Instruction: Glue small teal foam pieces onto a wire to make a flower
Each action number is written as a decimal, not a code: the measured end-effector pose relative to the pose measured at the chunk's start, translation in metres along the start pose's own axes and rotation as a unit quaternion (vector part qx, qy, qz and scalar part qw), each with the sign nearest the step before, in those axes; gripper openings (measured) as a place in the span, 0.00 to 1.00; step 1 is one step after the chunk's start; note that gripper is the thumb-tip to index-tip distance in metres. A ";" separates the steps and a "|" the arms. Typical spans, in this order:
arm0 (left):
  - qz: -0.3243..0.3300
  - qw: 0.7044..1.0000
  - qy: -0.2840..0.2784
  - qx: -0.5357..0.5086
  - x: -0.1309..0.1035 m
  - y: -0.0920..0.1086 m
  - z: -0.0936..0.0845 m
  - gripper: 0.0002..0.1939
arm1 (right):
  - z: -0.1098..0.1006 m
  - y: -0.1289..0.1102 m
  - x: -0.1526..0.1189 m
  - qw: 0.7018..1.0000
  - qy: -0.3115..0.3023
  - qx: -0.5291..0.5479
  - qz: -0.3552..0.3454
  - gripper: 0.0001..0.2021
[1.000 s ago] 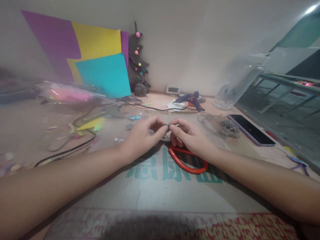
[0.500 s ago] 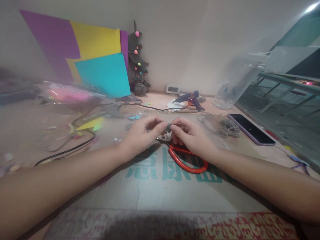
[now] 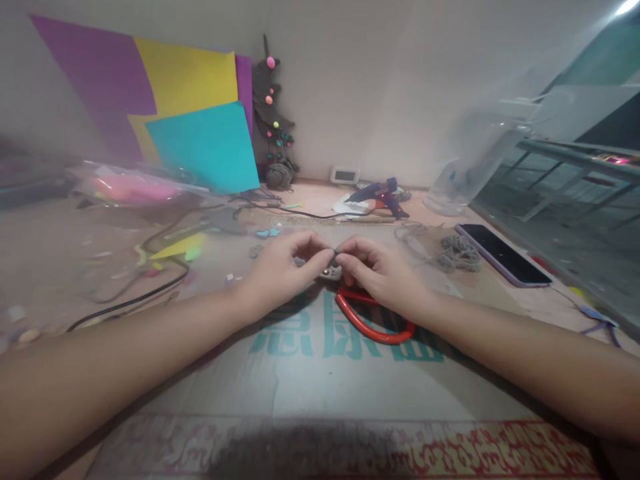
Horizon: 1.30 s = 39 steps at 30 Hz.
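Both hands meet over the middle of the board (image 3: 320, 393), thumbs and forefingers pinched together. Between the fingertips of my left hand (image 3: 290, 270) and my right hand (image 3: 383, 270) is a small dark grey piece, mostly hidden, too small to name. Just under the fingers lie scissors with red handles (image 3: 373, 333); a small pale, dark-spotted thing (image 3: 331, 273) shows between the hands. A tangle of grey cord (image 3: 459, 253) lies to the right of my right hand.
Behind stand coloured sheets (image 3: 205, 147), a dark hanging decoration (image 3: 273, 100), a small white display (image 3: 345, 175) and a glue gun (image 3: 383, 195). A phone (image 3: 503, 255) and clear jug (image 3: 455, 180) are right; a black cable (image 3: 140, 300) and plastic bag (image 3: 140, 187) left.
The fingertips of both hands have drawn closer together, and less of the grey piece and the spotted thing shows between them. The view has shifted slightly.
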<state>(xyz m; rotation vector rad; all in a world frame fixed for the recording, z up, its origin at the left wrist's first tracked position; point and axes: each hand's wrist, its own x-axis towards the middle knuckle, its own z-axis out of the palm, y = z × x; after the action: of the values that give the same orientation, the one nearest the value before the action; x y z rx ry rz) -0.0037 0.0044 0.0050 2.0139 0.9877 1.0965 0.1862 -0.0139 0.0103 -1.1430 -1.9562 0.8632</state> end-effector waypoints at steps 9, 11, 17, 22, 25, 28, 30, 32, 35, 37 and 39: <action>-0.003 0.999 0.034 0.005 0.000 -0.003 0.000 0.09 | 0.001 -0.007 -0.002 0.985 0.000 0.170 0.036 0.12; -0.008 0.999 0.031 -0.004 0.000 -0.003 0.001 0.09 | 0.002 -0.009 -0.002 0.977 -0.024 0.202 0.061 0.14; -0.025 0.999 0.019 -0.025 -0.001 -0.003 0.001 0.11 | 0.003 -0.010 -0.001 0.967 -0.034 0.231 0.099 0.17; -0.025 0.999 0.010 -0.030 -0.001 -0.002 0.001 0.11 | 0.004 -0.008 -0.001 0.962 -0.021 0.250 0.108 0.17; -0.019 0.999 0.007 -0.030 -0.001 -0.003 0.001 0.11 | 0.004 -0.006 0.000 0.963 -0.030 0.247 0.109 0.16; -0.020 0.999 0.005 -0.030 -0.001 -0.003 0.001 0.11 | 0.004 -0.004 0.002 0.962 -0.034 0.247 0.109 0.14; -0.019 0.999 0.005 -0.029 -0.001 -0.003 0.001 0.10 | 0.005 -0.003 0.003 0.962 -0.035 0.246 0.112 0.13; -0.015 1.000 0.005 -0.027 -0.001 -0.002 0.001 0.11 | 0.005 -0.003 0.003 0.962 -0.034 0.244 0.119 0.12; -0.012 1.000 0.006 -0.017 -0.001 -0.002 0.001 0.11 | 0.005 -0.003 0.003 0.961 -0.034 0.244 0.126 0.14; -0.013 1.000 0.009 -0.014 -0.001 -0.002 0.001 0.11 | 0.005 -0.003 0.003 0.958 -0.036 0.254 0.126 0.15; -0.014 1.000 0.010 -0.022 -0.001 -0.002 0.001 0.11 | 0.005 -0.002 0.003 0.953 -0.037 0.274 0.121 0.15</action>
<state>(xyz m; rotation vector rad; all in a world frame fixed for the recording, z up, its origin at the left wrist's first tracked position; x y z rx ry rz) -0.0037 0.0046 0.0025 1.9524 0.9916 1.1157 0.1798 -0.0131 0.0096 -1.0268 -1.4982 1.4854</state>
